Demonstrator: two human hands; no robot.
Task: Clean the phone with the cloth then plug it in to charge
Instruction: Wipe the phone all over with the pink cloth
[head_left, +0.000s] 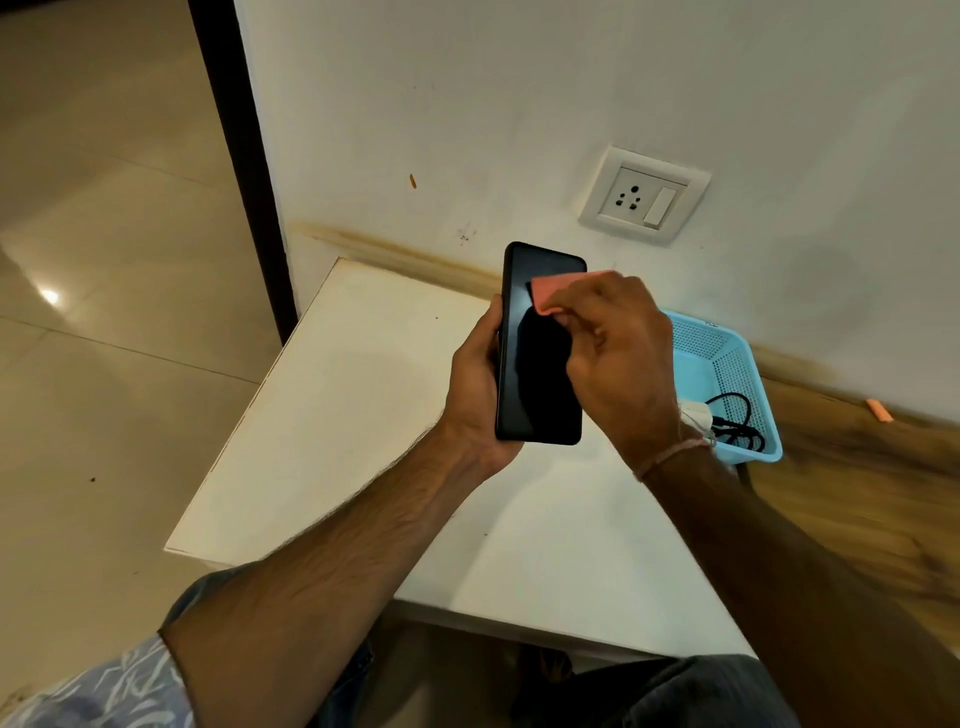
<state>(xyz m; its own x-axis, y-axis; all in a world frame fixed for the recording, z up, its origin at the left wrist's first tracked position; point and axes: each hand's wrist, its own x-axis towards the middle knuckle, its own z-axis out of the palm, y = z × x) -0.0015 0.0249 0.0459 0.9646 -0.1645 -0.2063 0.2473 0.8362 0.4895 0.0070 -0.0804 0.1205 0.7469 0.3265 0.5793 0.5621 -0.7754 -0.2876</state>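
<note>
Wiping is the step in hand, and the plugging-in looks not yet begun. The left hand (475, 384) is wrapped round the phone (530, 384), thumb on the long edge farther from the wall socket (644, 195). It holds the phone screen-up over the white worktop (363, 415), below and to the left of that socket. The right hand (618, 353) has its fingers curled round a small pink cloth (550, 296) and presses it on the upper part of the glass, on the side nearer the socket. To do this well, I would say the cloth should travel in long overlapping strokes from the top edge down to the bottom, with light, even pressure. Only the top has cloth on it just now; the lower screen is bare dark glass. The gripping hand covers one edge, so a change of grip would be needed to reach the strip under the thumb. The back of the phone cannot be seen from here and may want a turn as well. Holding it low over the worktop seems wise, as a slick phone held by its edges could slip under a sideways push. Below the socket, a pale blue basket (732, 364) sits on the worktop with a white charger (696, 415) and a black cable (735, 430) lying in it, untouched, ready for the next step.
</note>
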